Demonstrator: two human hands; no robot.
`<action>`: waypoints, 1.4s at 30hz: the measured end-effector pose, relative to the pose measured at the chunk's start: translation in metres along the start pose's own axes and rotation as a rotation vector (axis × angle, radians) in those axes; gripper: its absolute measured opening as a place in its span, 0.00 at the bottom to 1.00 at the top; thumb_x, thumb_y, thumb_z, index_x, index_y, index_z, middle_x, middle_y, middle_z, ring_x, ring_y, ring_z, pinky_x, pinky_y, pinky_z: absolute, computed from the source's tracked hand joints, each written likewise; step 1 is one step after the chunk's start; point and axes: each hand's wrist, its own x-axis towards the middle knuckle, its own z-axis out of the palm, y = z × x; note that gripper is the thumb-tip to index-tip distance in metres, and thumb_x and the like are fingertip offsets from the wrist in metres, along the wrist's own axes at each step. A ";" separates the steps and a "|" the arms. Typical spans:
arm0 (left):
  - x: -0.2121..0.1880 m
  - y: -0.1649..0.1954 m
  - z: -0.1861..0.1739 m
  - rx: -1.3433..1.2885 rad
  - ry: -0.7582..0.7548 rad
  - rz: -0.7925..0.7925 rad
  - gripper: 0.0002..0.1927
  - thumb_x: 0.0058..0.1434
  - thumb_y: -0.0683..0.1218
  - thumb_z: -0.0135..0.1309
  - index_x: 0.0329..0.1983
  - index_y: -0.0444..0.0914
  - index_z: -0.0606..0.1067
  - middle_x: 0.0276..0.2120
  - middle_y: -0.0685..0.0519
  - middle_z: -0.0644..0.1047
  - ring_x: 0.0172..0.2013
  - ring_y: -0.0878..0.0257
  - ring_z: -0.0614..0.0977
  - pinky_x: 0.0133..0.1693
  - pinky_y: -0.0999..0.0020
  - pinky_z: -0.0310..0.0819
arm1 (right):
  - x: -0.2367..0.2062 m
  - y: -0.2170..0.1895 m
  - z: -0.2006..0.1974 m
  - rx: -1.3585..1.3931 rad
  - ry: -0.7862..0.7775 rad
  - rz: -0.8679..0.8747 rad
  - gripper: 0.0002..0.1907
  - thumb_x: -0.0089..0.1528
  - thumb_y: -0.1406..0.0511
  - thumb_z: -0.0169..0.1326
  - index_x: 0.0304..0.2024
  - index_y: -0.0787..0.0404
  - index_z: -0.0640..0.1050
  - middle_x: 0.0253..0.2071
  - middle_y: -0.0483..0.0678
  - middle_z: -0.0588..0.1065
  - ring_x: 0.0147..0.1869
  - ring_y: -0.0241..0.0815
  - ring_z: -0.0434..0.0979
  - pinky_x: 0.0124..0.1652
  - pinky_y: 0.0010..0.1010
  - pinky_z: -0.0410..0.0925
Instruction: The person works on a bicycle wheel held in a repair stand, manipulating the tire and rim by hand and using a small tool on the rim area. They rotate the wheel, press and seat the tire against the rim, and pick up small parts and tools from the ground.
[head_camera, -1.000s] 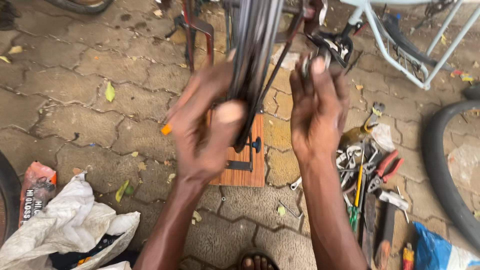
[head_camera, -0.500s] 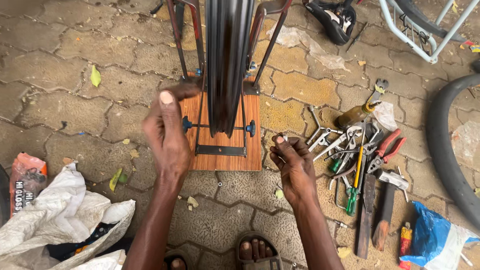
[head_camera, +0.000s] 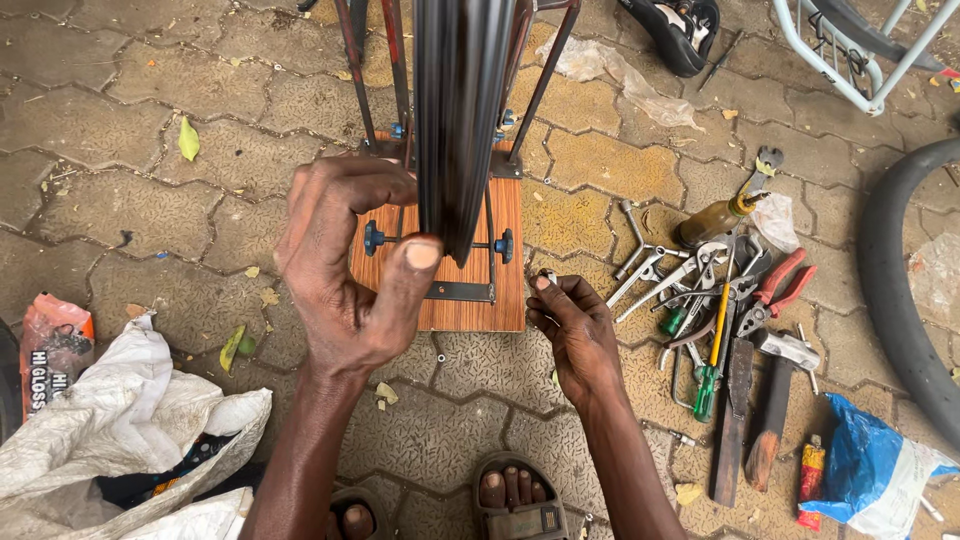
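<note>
The black bicycle wheel rim (head_camera: 460, 110) stands upright in a metal truing stand on a wood-grain base board (head_camera: 445, 270), at the centre of the paved ground. Compared with half a second ago, the left hand (head_camera: 345, 265) has risen and closed on the near edge of the rim, thumb pressed against its left side and fingers curled round it. The right hand (head_camera: 570, 325) has stayed low at the right near corner of the board, fingertips pinched together on a small metal piece too small to identify. The work has thus passed from steadying at the board to gripping the rim itself.

Open paving lies to the left and far left. The right is crowded by a spread of hand tools (head_camera: 730, 300), with a black tyre (head_camera: 905, 290) beyond. Near left lies crumpled white sacking (head_camera: 110, 430); sandalled feet (head_camera: 510, 500) bound the near edge.
</note>
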 end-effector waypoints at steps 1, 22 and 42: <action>0.000 0.001 -0.002 0.006 -0.008 0.000 0.19 0.74 0.57 0.56 0.45 0.35 0.75 0.43 0.49 0.78 0.50 0.59 0.79 0.51 0.64 0.71 | -0.001 0.000 0.001 -0.003 -0.002 -0.001 0.09 0.59 0.64 0.64 0.36 0.59 0.76 0.37 0.46 0.78 0.39 0.36 0.76 0.44 0.31 0.72; -0.001 -0.004 0.005 0.059 -0.039 0.018 0.14 0.68 0.50 0.65 0.44 0.37 0.75 0.39 0.51 0.78 0.46 0.59 0.78 0.52 0.62 0.70 | 0.007 0.013 -0.008 -0.043 0.009 0.026 0.09 0.60 0.64 0.64 0.36 0.60 0.77 0.35 0.45 0.77 0.39 0.36 0.77 0.45 0.31 0.72; -0.013 -0.023 0.015 0.182 -0.063 0.145 0.11 0.73 0.50 0.53 0.41 0.39 0.77 0.36 0.51 0.77 0.43 0.60 0.77 0.61 0.50 0.67 | 0.004 0.020 -0.008 -0.058 0.026 0.067 0.09 0.59 0.64 0.64 0.36 0.59 0.76 0.37 0.47 0.79 0.39 0.38 0.77 0.46 0.32 0.73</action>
